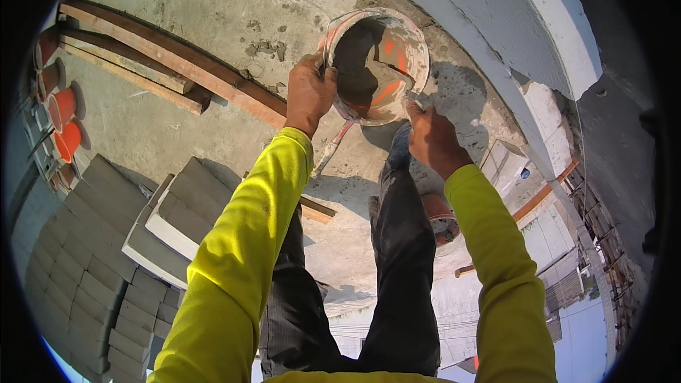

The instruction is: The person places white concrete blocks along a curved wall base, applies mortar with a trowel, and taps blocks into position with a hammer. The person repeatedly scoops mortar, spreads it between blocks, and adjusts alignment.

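Note:
A mortar-smeared orange bucket (418, 42) stands tilted on the concrete floor in front of me, with wet grey mortar (352, 64) along its left inner side. My left hand (310, 92) is closed on the left rim, thumb toward the inside. At the near right rim is my right hand (431, 135), its fingers closed; whether they grip the rim or a small tool's handle, I cannot tell. Close below the bucket lies a stained tool with a reddish handle (332, 147), its kind unclear. My shoe (399, 145) is beside the bucket's near side.
Wooden beams (170, 53) lie to the left. Several orange buckets (62, 110) stand at the far left, above stacked grey blocks (92, 241). A pale block wall (496, 35) runs along the right. Another bucket (441, 220) is behind my leg, near a white block (505, 167).

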A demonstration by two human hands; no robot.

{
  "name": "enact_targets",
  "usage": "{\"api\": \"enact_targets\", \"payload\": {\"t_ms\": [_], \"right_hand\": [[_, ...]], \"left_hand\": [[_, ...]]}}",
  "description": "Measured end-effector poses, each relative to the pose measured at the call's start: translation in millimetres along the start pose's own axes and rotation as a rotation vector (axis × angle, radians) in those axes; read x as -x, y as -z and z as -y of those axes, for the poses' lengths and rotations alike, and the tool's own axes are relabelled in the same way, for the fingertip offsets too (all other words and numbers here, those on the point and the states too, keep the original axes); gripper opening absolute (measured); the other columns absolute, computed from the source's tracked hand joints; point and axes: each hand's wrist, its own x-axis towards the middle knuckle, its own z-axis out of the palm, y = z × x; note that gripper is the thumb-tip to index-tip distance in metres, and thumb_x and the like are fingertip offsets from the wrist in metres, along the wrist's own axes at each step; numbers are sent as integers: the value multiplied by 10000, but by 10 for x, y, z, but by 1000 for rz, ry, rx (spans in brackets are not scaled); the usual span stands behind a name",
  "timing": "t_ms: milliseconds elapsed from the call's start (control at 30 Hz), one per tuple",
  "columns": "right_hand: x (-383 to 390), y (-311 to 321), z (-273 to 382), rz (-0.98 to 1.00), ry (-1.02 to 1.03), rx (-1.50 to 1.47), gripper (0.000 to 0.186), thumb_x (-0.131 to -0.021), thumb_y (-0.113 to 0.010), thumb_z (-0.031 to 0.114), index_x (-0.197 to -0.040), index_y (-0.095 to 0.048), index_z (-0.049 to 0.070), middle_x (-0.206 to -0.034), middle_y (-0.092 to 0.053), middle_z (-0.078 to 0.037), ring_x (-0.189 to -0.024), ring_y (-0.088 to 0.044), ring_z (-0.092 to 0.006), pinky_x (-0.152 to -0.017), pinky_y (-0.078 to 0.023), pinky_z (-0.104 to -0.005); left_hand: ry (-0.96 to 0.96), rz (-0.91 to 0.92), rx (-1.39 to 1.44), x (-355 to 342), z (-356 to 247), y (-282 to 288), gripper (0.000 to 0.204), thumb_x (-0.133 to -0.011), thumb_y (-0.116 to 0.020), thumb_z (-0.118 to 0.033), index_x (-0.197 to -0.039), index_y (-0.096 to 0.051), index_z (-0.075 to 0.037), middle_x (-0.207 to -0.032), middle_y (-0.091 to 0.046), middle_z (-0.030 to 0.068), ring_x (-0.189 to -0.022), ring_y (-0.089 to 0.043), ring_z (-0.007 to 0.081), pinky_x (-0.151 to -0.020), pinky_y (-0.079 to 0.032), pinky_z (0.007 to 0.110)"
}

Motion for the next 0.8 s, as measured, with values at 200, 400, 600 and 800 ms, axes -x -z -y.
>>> {"api": "enact_targets", "payload": {"t_ms": [200,400,600,800], "right_hand": [[-219,164,202,-226,-136,-196,640,-780,-713,86,-1372,-505,-41,-1040,-613,-298,-872,-676,-444,-789,-567,-464],[-501,-51,560,-186,312,48,547,-818,-623,52,-1316,-493,-135,-995,-644,-264,-817,-710,-362,-686,-588,-430],[-141,293,51,30,377,266,652,-838,-588,43,-1464,-433,-57,-1107,-609,-300,-830,-714,-363,-696,-594,-417],[-291,271,-171,-103,103,135,685,-844,-583,22,-1501,-393,-16,-1093,-621,-320,-864,-702,-420,-760,-589,-459]], "left_hand": [[77,113,9,97,92,183,253,-878,-668,-57,-1114,-681,31,-989,-667,178,-843,-674,271,-786,-524,350],[-14,177,61,-189,102,214,172,-880,-642,-43,-1020,-685,48,-789,-676,141,-688,-614,192,-688,-513,338],[3,133,105,-108,130,207,180,-881,-648,-33,-1033,-682,57,-850,-685,170,-738,-644,221,-725,-520,349],[-62,115,-21,94,-15,42,240,-853,-688,-38,-1073,-672,56,-986,-657,219,-897,-663,387,-809,-518,387]]}}
